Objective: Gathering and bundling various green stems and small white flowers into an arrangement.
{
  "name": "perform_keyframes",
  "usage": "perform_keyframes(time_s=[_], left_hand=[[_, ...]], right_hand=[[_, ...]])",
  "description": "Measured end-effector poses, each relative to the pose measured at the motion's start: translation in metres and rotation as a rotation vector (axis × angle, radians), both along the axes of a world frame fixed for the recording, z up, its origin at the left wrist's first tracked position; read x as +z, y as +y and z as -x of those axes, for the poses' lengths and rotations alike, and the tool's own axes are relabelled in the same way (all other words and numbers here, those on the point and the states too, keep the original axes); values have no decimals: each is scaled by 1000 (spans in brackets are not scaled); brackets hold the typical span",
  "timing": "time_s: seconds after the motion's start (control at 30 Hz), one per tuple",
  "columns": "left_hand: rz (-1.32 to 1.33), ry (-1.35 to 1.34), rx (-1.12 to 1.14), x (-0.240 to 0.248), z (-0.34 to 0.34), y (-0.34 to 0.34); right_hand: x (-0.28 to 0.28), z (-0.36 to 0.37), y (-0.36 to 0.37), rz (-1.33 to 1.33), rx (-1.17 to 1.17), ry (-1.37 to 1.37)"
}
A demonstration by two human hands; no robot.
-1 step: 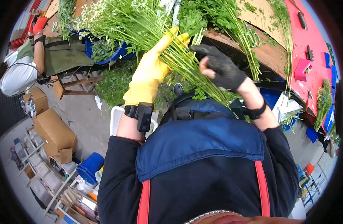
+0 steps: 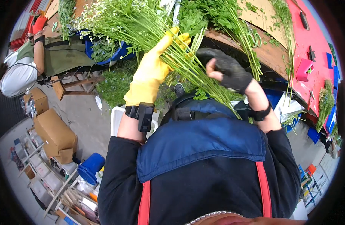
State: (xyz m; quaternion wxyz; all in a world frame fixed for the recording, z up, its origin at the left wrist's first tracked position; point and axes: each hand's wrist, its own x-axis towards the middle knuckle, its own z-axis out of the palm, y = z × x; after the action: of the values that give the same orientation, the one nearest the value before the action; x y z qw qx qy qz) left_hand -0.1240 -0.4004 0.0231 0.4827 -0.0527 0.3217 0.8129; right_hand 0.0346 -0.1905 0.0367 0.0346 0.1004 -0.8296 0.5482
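Many green stems (image 2: 200, 75) partly hide left hand (image 2: 152, 71).

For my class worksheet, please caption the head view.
A yellow-gloved left hand holds white-flowered stems, the black-gloved right hand close by.

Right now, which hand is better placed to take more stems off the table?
Likely the right hand: it appears free and is closer to the leafy greens on the table; the left hand supports the flower bunch.
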Motion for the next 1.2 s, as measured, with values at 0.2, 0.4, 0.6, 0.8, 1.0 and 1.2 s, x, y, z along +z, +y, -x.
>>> perform_keyframes(time_s=[0.2, 0.4, 0.6, 0.8, 1.0, 1.2], left_hand=[[-42, 58, -43, -2, -9, 23], [-84, 40, -128, 9, -28, 48], [20, 452, -133, 17, -54, 41], [-105, -20, -139, -2, -51, 38], [-329, 58, -136, -12, -29, 16], [18, 179, -163, -11, 21, -51]], right_hand=[[-21, -34, 24, -299, -337, 61], [-50, -21, 13, 42, -382, -391], [-68, -32, 19, 47, -500, -138], [-84, -34, 16, -33, -332, -21], [-82, -13, -16, -23, -146, -275], [-37, 69, -46, -335, 205, -465]])
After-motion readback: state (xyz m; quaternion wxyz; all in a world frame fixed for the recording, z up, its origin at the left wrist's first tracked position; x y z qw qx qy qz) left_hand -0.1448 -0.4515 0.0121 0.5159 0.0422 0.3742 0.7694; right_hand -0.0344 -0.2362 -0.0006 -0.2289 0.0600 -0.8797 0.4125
